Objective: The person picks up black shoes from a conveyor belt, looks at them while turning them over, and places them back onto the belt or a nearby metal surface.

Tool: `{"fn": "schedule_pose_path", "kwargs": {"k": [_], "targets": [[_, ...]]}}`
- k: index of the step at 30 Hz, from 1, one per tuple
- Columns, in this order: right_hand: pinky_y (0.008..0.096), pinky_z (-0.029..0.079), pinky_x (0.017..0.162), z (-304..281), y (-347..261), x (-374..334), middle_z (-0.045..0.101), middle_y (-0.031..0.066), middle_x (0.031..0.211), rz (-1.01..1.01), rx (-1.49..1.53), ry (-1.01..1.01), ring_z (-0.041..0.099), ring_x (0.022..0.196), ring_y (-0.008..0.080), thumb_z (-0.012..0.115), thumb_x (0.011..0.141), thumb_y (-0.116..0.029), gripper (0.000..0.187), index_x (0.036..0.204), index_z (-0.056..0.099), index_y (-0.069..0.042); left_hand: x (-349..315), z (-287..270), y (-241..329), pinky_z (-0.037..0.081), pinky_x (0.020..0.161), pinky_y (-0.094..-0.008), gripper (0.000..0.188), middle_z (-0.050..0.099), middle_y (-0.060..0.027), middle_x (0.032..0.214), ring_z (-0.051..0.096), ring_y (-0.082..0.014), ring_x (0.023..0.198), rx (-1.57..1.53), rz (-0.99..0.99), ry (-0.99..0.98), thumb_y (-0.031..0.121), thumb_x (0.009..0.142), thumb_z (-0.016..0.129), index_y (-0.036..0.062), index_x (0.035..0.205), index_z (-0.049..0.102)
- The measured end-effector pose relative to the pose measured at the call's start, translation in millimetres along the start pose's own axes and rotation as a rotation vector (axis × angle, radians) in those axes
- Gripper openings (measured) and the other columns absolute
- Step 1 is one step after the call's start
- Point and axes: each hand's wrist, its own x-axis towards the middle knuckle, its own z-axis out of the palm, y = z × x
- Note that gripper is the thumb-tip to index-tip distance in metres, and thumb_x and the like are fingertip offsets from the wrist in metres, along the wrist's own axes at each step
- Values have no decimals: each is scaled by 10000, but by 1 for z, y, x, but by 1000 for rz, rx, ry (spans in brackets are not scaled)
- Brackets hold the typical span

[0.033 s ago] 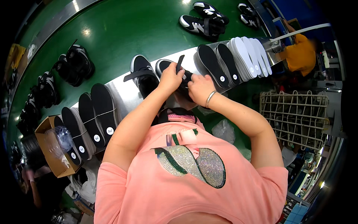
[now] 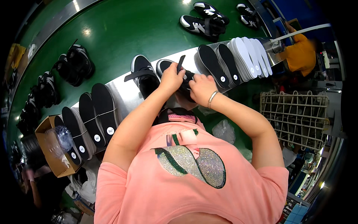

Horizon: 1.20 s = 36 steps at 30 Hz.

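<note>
A black sneaker with a silver-grey toe (image 2: 163, 64) lies under both my hands at the metal ledge. My left hand (image 2: 171, 79) is closed on its upper, beside a loose black strap (image 2: 181, 62) that sticks up past the fingers. On the shoe's right side, near its opening, my right hand (image 2: 202, 89) has its fingers bent and closed on the upper's edge; the fingertips are partly hidden. A bracelet circles that wrist. Just left stands the matching sneaker (image 2: 144, 76), its strap (image 2: 135, 75) stretched out to the left.
Bundled black insoles (image 2: 104, 106) line the ledge at left, next to a cardboard box (image 2: 59, 164) holding clear plastic. More black insoles (image 2: 210, 63) and white insoles (image 2: 242, 59) are stacked at right. Other sneakers (image 2: 203, 26) stand on the green surface (image 2: 130, 22). A wire rack (image 2: 294, 115) and a person in yellow (image 2: 301, 56) are at right.
</note>
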Motion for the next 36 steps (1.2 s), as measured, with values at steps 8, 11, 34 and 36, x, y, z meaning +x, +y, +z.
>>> {"fn": "schedule_pose_path", "kwargs": {"k": [8,11,34,36], "targets": [[373,457,651,-42,11,-28,582,125,804,98,57,-258,575,748,276,571,662,-212,224,824,580,-57,-2,5,0,429,645,-330,178,572,-154,722,567,-267,696,65,8,73,142,766,553,-6,852,501],[346,477,622,-28,-2,-17,580,112,752,3,3,-137,577,743,253,534,688,-119,101,731,609,-66,-2,5,-1,431,644,-347,179,576,-167,723,570,-288,698,54,6,70,142,759,557,-4,849,504],[293,474,709,2,-4,54,613,100,933,-143,-237,-719,586,887,230,526,722,-158,236,912,628,-61,3,-3,-10,416,651,-316,186,550,-127,749,530,-235,707,-113,-64,99,148,768,551,-5,855,490],[317,457,740,-3,-2,52,613,119,916,-149,-183,-746,583,890,235,528,719,-176,241,898,628,-48,3,-4,-8,426,661,-350,189,569,-170,755,559,-298,725,-76,-36,124,147,758,553,-7,847,492]]}}
